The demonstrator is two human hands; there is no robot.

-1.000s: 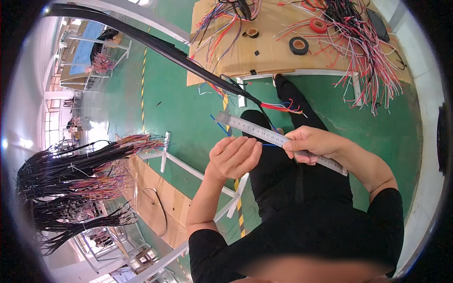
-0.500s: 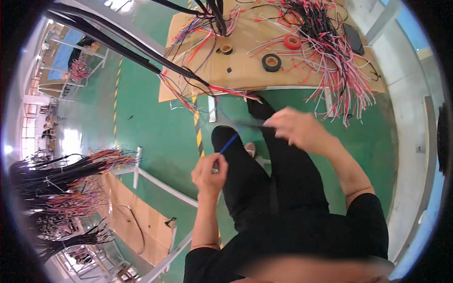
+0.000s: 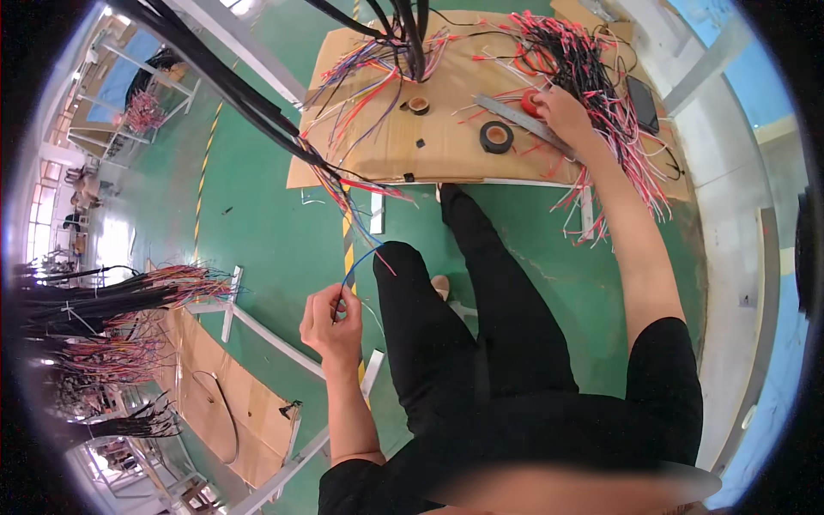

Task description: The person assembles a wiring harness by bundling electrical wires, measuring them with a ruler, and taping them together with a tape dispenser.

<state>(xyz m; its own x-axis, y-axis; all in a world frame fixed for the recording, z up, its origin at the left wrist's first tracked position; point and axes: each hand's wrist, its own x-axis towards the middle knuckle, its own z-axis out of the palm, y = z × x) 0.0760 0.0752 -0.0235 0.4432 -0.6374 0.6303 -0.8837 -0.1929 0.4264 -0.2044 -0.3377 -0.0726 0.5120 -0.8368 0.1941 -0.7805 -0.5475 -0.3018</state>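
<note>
A thin blue wire (image 3: 359, 262) is pinched between thumb and fingers of the left hand (image 3: 332, 322), held low above the green floor (image 3: 257, 223) beside the left knee. The wire runs up into the thick black cable bundle (image 3: 232, 90); its exact join is lost among the red and blue strands.

The right hand (image 3: 562, 110) is stretched out to the cardboard-covered desk (image 3: 446, 142), laid over the long steel ruler (image 3: 519, 120). Whether the ruler is gripped or only touched cannot be told: the fingers are masked by a red tape roll (image 3: 532, 103) and the heap of red and black wires (image 3: 592, 77). The hands are well apart.

A black tape roll (image 3: 496, 136) is seen just beside the ruler. A dark flat phone-like slab (image 3: 641, 103) lies near the desk's right edge, partly covered by wires. Far desk edge cut off by the frame rim.
</note>
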